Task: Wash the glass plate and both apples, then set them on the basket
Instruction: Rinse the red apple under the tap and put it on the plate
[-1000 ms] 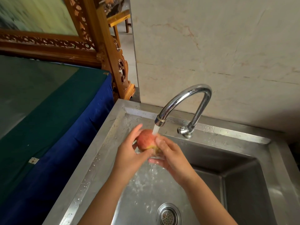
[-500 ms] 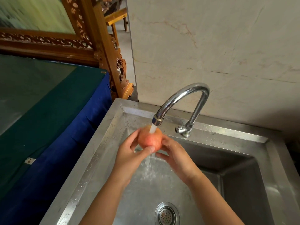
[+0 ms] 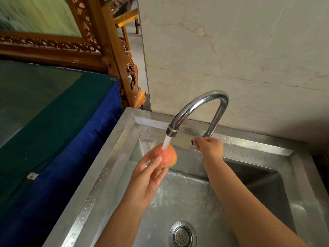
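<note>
My left hand (image 3: 147, 180) holds a red-yellow apple (image 3: 167, 155) over the steel sink (image 3: 110, 168), right under the water stream running from the curved chrome tap (image 3: 201, 104). My right hand (image 3: 210, 146) is off the apple and grips the tap handle (image 3: 194, 140) at the tap's base. The glass plate, the second apple and the basket are out of view.
The sink's drain strainer (image 3: 183, 234) lies at the bottom of the wet basin. A table with green and blue cloth (image 3: 53, 122) stands on the left. A carved wooden frame (image 3: 110, 56) and a marble wall (image 3: 231, 50) are behind.
My right hand left the apple and moved right to the tap handle. The left hand alone keeps the apple under the stream.
</note>
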A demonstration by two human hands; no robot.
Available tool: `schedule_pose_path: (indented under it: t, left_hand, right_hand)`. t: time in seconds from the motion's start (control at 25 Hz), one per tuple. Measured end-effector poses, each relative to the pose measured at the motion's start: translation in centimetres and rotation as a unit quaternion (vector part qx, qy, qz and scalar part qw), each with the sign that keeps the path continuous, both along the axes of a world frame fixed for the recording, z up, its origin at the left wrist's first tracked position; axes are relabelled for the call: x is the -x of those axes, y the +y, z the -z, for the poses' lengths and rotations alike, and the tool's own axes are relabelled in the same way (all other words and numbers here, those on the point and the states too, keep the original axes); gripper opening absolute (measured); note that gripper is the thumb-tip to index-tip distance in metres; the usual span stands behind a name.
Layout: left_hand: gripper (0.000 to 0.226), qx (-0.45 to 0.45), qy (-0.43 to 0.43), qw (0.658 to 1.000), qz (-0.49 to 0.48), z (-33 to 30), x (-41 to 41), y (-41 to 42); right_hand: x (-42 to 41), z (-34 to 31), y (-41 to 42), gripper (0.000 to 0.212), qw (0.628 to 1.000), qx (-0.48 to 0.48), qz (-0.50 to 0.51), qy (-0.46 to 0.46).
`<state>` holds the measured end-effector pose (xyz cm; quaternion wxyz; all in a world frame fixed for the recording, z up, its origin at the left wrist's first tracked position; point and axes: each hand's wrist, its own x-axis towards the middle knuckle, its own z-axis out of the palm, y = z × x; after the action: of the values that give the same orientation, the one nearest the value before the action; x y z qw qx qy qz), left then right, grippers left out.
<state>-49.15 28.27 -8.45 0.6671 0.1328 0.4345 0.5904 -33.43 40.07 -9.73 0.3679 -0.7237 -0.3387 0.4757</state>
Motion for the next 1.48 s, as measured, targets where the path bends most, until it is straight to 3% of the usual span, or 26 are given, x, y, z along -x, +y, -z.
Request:
schedule_pose_path:
  t: [0.2,0.32,0.4,0.48,0.52,0.64,0.76,0.88,0.96,1.04,1.16,1.4,1.48]
  left_hand:
    - [0.041,0.067,-0.064,0.995,-0.028,-0.1,0.2,-0.6]
    - [0.044,0.106,-0.071,0.991,-0.033,-0.3,0.6,-1.3]
    - [0.046,0.137,-0.071,0.987,-0.032,-0.9,0.7,-1.9]
    - [0.037,0.160,-0.065,0.985,-0.028,-1.7,0.7,-2.4]
    - [0.032,0.166,-0.059,0.984,-0.024,-2.2,0.8,-2.6]
    - [0.032,0.170,-0.010,0.985,0.013,-4.3,0.8,-3.4]
    - [0.032,0.156,0.037,0.985,0.068,-6.7,0.6,-5.1]
    - [0.037,0.152,0.107,0.970,0.154,-9.9,0.2,-6.9]
    - [0.039,0.123,0.177,0.953,0.212,-11.7,0.2,-8.3]
    - [0.037,0.049,0.245,0.934,0.255,-13.9,0.3,-9.8]
    - [0.058,-0.072,0.312,0.892,0.318,-16.0,-0.5,-11.1]
    - [0.053,-0.173,0.307,0.828,0.435,-19.2,-7.7,-14.8]
    - [0.051,-0.189,0.296,0.811,0.467,-19.3,-11.7,-16.7]
  right_hand:
    - [-0.7,1.7,-0.6,0.017,0.998,0.018,0.019,0.062]
    - [-1.3,3.2,-2.0,0.016,0.994,0.084,0.018,0.073]
    - [-1.7,3.1,-3.2,0.032,0.991,0.121,0.004,0.062]
    - [-1.5,1.7,-5.0,0.042,0.996,0.069,-0.051,0.008]
    - [-1.2,0.7,-6.2,0.044,0.994,0.010,-0.102,0.024]
    - [-0.3,-3.1,-10.3,0.062,0.935,-0.115,-0.301,0.147]
    - [-0.1,-6.2,-12.8,0.063,0.903,-0.171,-0.363,0.152]
    - [-0.9,-9.6,-15.2,0.051,0.923,-0.192,-0.316,0.105]
    - [-1.6,-11.4,-17.4,0.047,0.935,-0.169,-0.272,0.151]
    - [-2.5,-13.6,-20.3,0.039,0.942,-0.153,-0.227,0.193]
    - [-3.6,-16.0,-23.7,0.029,0.952,-0.148,-0.202,0.178]
    - [-8.5,-20.3,-33.1,0.012,0.976,-0.168,-0.014,0.138]
    - [-11.4,-21.3,-36.6,0.018,0.977,-0.168,0.036,0.127]
